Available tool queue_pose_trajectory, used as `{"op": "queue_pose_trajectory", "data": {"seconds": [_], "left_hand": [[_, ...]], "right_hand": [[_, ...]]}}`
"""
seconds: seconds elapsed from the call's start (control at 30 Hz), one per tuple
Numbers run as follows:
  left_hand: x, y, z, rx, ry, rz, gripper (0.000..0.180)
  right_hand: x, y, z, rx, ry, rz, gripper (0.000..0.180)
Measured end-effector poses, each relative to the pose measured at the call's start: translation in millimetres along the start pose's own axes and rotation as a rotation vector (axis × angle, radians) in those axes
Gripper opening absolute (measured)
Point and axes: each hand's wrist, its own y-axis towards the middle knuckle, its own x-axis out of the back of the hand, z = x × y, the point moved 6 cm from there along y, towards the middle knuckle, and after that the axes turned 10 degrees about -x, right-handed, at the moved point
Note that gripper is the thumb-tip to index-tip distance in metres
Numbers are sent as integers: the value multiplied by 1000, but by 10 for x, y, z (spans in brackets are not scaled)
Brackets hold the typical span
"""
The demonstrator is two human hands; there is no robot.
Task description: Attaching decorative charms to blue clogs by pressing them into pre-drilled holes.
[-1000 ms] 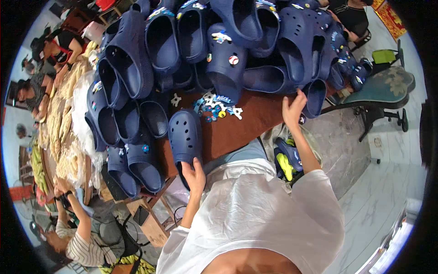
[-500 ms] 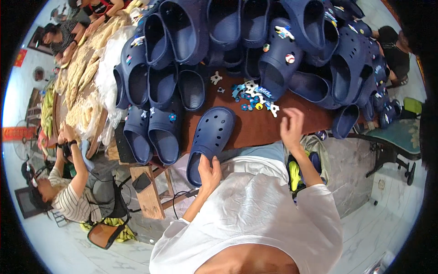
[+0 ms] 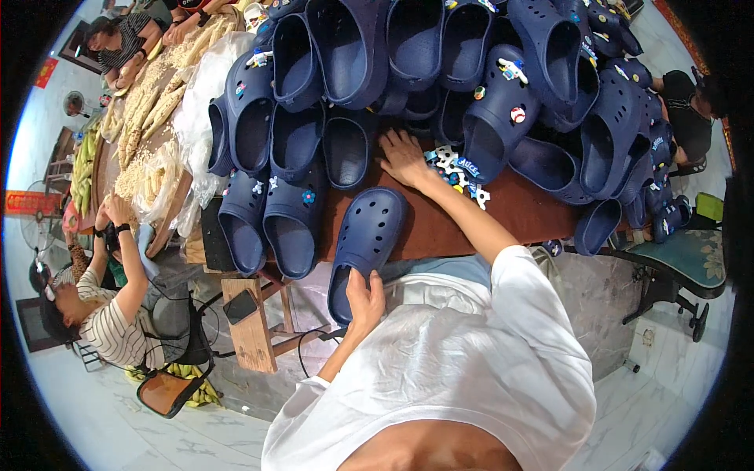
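One dark blue clog point(image 3: 363, 245) lies in front of you on the brown table point(image 3: 518, 224), its toe pointing to the pile and its heel hanging over the near edge. Your left hand point(image 3: 364, 297) grips this heel, the fingers closed around its rim. Your right hand point(image 3: 402, 157) is stretched far forward, well apart from the left one, and lies flat with spread fingers on the table just beside a small heap of shoe charms point(image 3: 459, 169); you cannot tell if it pinches one of them. Behind the charms rises a big pile of blue clogs point(image 3: 440, 71), many of them stacked one on another, some already carrying small colourful charms. More clogs stand in pairs at the left side of the table, near a white plastic bag point(image 3: 200, 94). At far left a person in a striped shirt point(image 3: 110, 326) sits low beside a table with pale husks. A green chair point(image 3: 683, 259) stands at right on the light marbled tile floor point(image 3: 660, 408). The clogs look smooth and rubbery, with round holes on top; the table surface is dark polished wood.
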Motion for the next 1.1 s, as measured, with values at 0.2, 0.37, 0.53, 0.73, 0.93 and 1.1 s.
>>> {"op": "queue_pose_trajectory", "data": {"seconds": [0.2,0.37,0.53,0.73,0.93,1.1], "left_hand": [[-90,19,172,29,-25,82,39],[-278,163,155,3,76,142,33],[-478,318,-8,-23,149,118,23],[-772,423,-71,1,94,95,25],[-891,427,10,-146,177,95,29],[-842,409,27,-115,160,139,32]], "right_hand": [[184,-459,-101,64,10,-105,43],[444,-835,-207,94,-27,-30,47],[752,-929,-200,87,-14,-212,53],[650,-786,-439,-93,-14,-187,55],[625,-782,-397,-122,-67,-8,57],[705,-1169,-265,-14,-24,-111,53]]}}
